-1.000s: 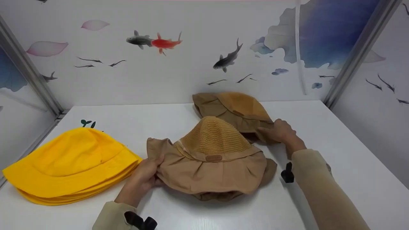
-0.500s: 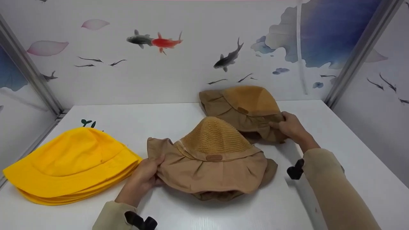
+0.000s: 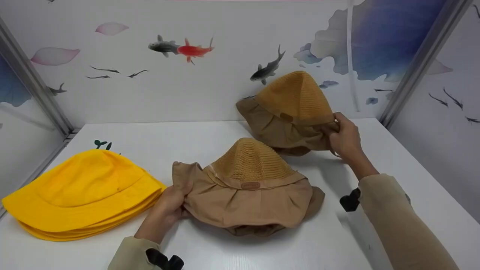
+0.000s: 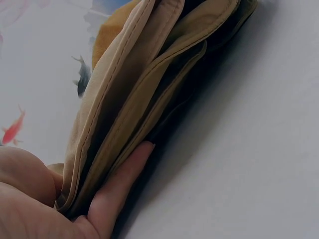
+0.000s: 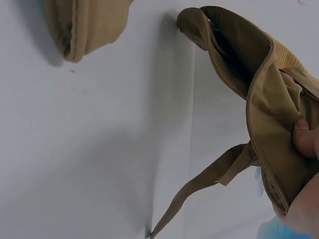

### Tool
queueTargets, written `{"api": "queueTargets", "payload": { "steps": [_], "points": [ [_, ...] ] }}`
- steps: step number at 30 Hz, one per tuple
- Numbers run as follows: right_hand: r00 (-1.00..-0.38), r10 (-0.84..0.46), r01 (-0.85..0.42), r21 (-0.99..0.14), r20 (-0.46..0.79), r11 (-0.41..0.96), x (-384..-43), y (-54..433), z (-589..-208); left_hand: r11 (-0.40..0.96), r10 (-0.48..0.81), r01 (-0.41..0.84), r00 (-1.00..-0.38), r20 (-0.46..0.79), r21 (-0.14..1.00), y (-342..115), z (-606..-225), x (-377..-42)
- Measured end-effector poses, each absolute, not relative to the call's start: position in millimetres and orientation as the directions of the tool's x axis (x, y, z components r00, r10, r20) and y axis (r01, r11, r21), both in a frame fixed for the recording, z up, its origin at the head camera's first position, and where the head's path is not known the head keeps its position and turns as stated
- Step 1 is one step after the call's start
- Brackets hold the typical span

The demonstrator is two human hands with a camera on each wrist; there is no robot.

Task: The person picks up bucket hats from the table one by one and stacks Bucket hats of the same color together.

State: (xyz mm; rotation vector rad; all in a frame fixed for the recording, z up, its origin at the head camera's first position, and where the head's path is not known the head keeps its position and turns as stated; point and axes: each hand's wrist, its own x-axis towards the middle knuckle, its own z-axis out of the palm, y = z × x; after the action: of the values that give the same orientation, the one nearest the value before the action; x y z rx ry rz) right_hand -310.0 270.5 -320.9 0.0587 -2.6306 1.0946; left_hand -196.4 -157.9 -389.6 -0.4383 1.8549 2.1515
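My left hand (image 3: 171,204) grips the left side of the brim of a tan sun hat (image 3: 247,206) with a knitted crown, which rests on the table. Several layers of brim fabric (image 4: 134,94) lie between thumb and fingers in the left wrist view. Farther back, my right hand (image 3: 347,138) pinches the right side of the brim of another sun hat (image 3: 292,105), brown with a mustard knitted crown. This hat is raised above the table, slightly tilted, and a strap (image 5: 199,177) dangles from it in the right wrist view. The fingers behind its brim are mostly hidden.
A stack of yellow bucket hats (image 3: 86,195) sits on the white table (image 3: 243,255) at the left, close to my left hand. White panels (image 3: 210,97) printed with fish and petals enclose the table at the back and sides, with metal posts (image 3: 423,56) at the corners.
My right hand has lifted the rear sun hat up off the table and a little to the right; its crown now stands taller. The left hand and front hat have stayed put.
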Motion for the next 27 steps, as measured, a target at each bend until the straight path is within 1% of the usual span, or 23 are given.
{"api": "queueTargets", "payload": {
  "steps": [4,8,12,16,18,20,24,27],
  "points": [
    [-0.936,0.081,-0.185,-0.675,0.343,0.714,-307.9,264.6,-317.9,-0.159,0.001,-0.383,-0.922,-0.387,0.91,-156.7,-390.1,-196.5],
    [-0.897,0.098,-0.247,-0.673,0.431,0.697,-304.8,257.7,-311.3,-0.154,-0.002,-0.387,-0.92,-0.392,0.909,-155.8,-389.1,-196.2],
    [-0.857,0.114,-0.335,-0.712,0.502,0.618,-298.5,250.9,-298.2,-0.156,0.001,-0.378,-0.924,-0.383,0.912,-155.6,-388.2,-196.5],
    [-0.826,0.088,-0.443,-0.739,0.556,0.507,-291.7,242.4,-286.0,-0.167,-0.003,-0.361,-0.93,-0.367,0.917,-156.3,-389.4,-196.9],
    [-0.832,0.061,-0.476,-0.765,0.552,0.433,-287.7,237.8,-282.4,-0.178,-0.01,-0.359,-0.931,-0.366,0.916,-156.8,-390.2,-196.4],
    [-0.85,0.036,-0.481,-0.804,0.525,0.349,-283.3,233.7,-280.6,-0.195,-0.008,-0.354,-0.932,-0.363,0.915,-156.8,-391.2,-196.0],
    [-0.897,-0.031,-0.44,-0.881,0.442,0.175,-273.6,227.2,-279.9,-0.197,0.005,-0.356,-0.932,-0.362,0.913,-156.1,-391.4,-194.7],
    [-0.916,-0.104,-0.397,-0.914,0.389,0.084,-266.1,223.1,-280.4,-0.195,0.004,-0.365,-0.929,-0.371,0.911,-155.7,-390.8,-193.9]
  ]
}}
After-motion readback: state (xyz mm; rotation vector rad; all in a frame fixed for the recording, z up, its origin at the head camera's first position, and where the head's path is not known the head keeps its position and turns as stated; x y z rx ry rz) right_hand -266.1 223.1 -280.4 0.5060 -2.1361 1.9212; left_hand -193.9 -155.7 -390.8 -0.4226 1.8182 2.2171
